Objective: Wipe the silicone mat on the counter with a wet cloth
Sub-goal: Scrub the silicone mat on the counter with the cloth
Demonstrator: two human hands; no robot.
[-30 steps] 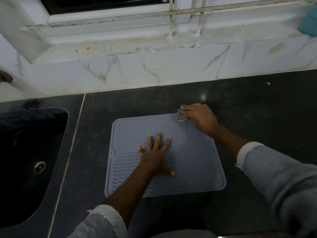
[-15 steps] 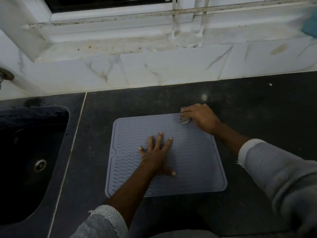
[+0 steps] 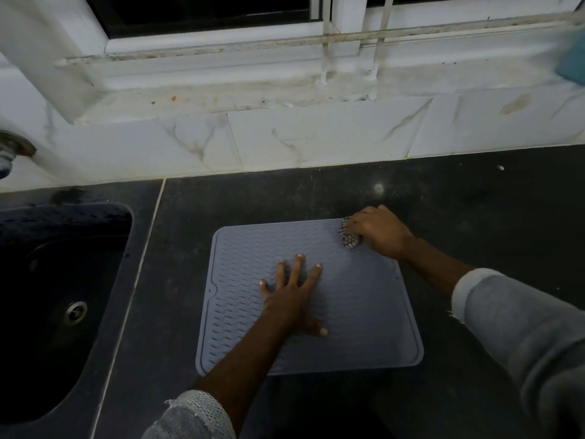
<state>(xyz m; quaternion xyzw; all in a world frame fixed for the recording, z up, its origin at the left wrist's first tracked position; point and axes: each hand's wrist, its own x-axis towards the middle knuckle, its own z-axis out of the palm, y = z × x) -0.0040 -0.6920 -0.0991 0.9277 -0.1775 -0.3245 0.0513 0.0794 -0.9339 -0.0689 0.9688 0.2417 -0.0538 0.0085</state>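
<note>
The silicone mat [image 3: 357, 312] lies flat on the dark counter [image 3: 474, 217] in the lower middle of the frame, right of the sink [image 3: 57, 296]. The left hand [image 3: 291, 299] presses down on the mat's centre with fingers straight and spread, gripping nothing. The right hand [image 3: 376, 231] sits at the mat's upper right corner, fingers curled round a small bunched cloth [image 3: 349, 237]; in this dim light it looks chequered, though whether it is wet cannot be told. The mat is likely light, soft and floppy, its ribbed face somewhat grippy but prone to sliding or rucking on the smooth stone under a sideways rub. Pinning it with a flat palm near the middle, as here, seems the sound hold; lifting it would be best done by an edge or corner.
</note>
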